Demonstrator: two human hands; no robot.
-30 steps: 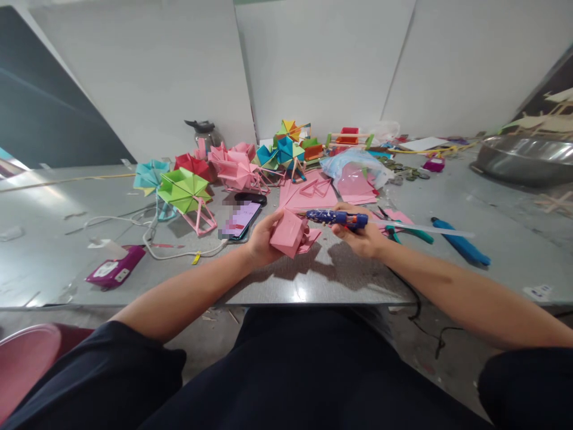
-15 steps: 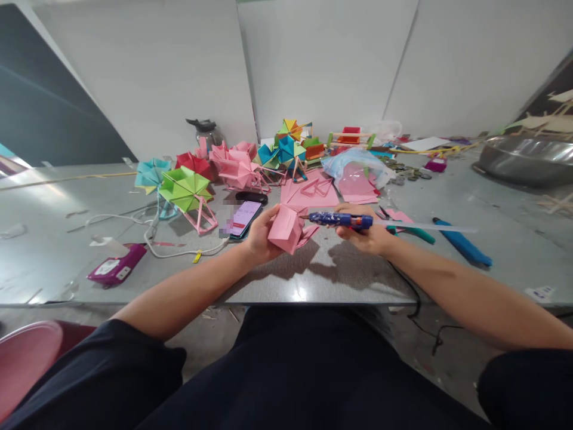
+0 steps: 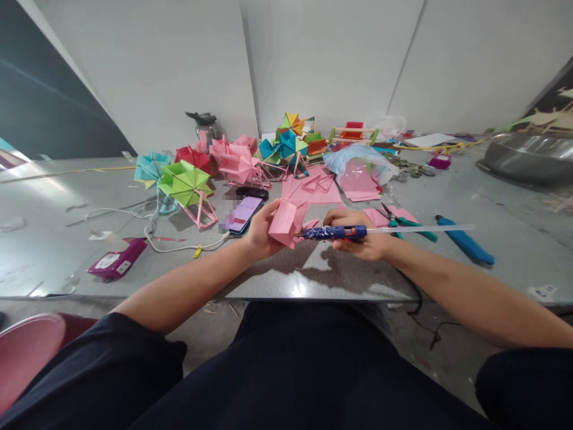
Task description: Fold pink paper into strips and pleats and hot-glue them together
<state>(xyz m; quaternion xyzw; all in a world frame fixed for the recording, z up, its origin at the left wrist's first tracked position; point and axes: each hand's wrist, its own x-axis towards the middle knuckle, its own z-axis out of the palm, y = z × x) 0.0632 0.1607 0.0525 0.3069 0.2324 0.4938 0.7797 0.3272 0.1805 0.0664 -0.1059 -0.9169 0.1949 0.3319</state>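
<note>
My left hand is closed around a folded pink paper piece, thumb on its upper side. A blue glue gun lies sideways in my right hand, its fingers wrapped round the handle. The gun's tip meets or nearly meets the lower right edge of the paper. A long clear glue stick sticks out of its rear. Just left of my left hand rests a phone with a lit screen. Green-handled pliers lie beyond my right wrist.
Colourful folded-paper wheels on stick frames stand at the back left. A plastic bag and pink sheets lie mid-table. To the right are a blue tool and a metal basin. A purple tissue pack sits left.
My right hand has lowered the glue gun, its tip moving from the paper's upper right edge to its lower corner. My left hand still holds the paper, which has tilted slightly.
</note>
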